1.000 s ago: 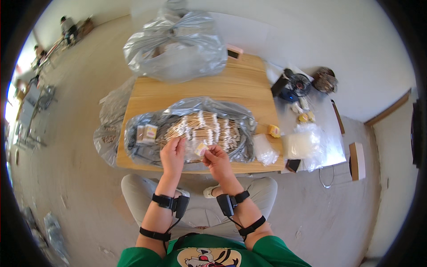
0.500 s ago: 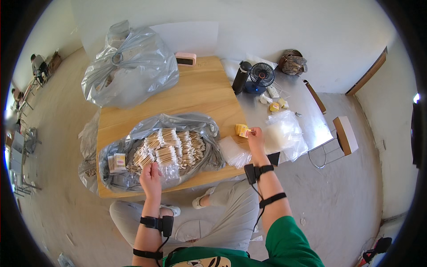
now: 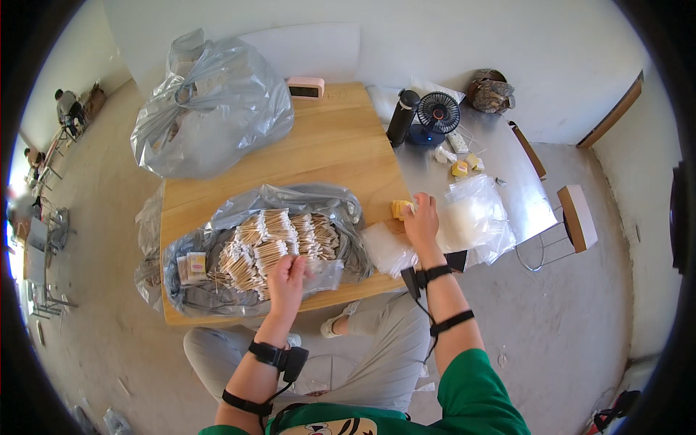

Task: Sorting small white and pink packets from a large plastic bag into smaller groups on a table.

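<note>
My left hand (image 3: 286,281) is closed on a small clear plastic bag (image 3: 324,275), which sticks out to the right of the fingers. Beneath and behind it, bundles of cotton swabs (image 3: 250,250) with wooden sticks fill an opened grey plastic bag (image 3: 344,210). Whether swabs are inside the held bag, I cannot make out. At the table's right edge my right hand (image 3: 423,221) is at a small stack of yellow cards (image 3: 400,210), thumb by the stack and fingers stretched. A packed bundle of swabs with a label (image 3: 192,268) lies at the grey bag's left end.
Clear flat bags lie in a pile (image 3: 388,250) and a larger pile (image 3: 478,221). A fan (image 3: 438,114), black flask (image 3: 403,117) and yellow pieces (image 3: 460,169) stand on the metal table. A big tied grey bag (image 3: 217,109) and pink clock (image 3: 306,88) are behind.
My left hand has moved right, and the clear bag now points right instead of lying over the swabs. My right hand's fingers have lifted from pinching a yellow card to a stretched pose.
</note>
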